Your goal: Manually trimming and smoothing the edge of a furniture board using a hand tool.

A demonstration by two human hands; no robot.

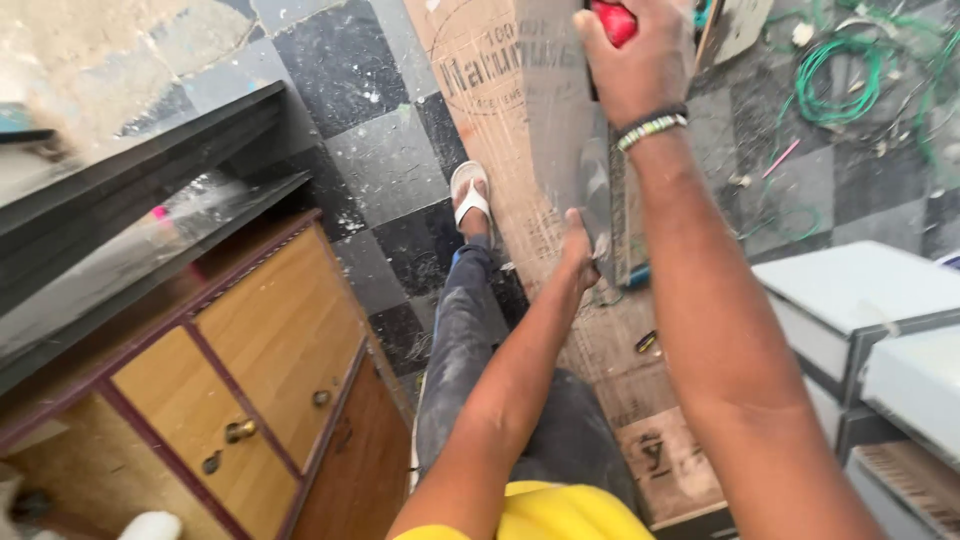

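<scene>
Checkered floor tiles [385, 165], dusty, carry a wooden cabinet [260, 370] at left. At centre a long plywood board [520, 120] lies across the floor. Left hand [578, 250] presses flat on it, fingers together. Right hand [640, 55] clenches a red-handled tool [612, 20]. Board judged stiff, light, splintery (grip the long edges).
</scene>
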